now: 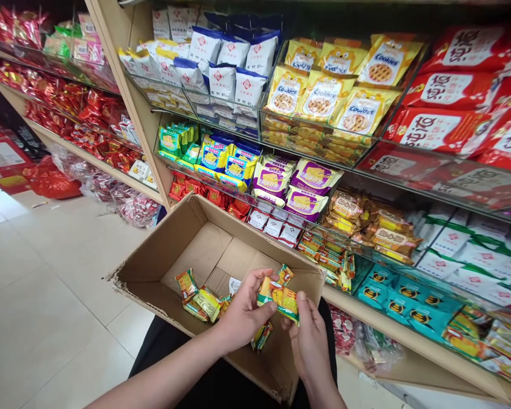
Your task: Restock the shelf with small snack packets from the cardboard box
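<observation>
A small yellow, orange and green snack packet (283, 300) is held between both hands above an open cardboard box (138, 284). My left hand (249, 312) grips its left end, thumb in front. The right end is pinched by my right hand (306, 335), with the thumb on its front face. Inside the box lie several similar wrapped packets, among them a yellow-green packet (208, 304) and an orange-green packet (187, 285) to the left. Another packet (262, 336) sits below my hands, partly covered by them. The box rests across the lap.
Glass-fronted shelves (221, 184) of packaged snacks rise close behind the box. A shelf bin of similar small packets (323, 255) is just beyond its right corner. Left are shelves of red-wrapped sweets (80, 139) and plastic bags on the tiled floor (46, 295).
</observation>
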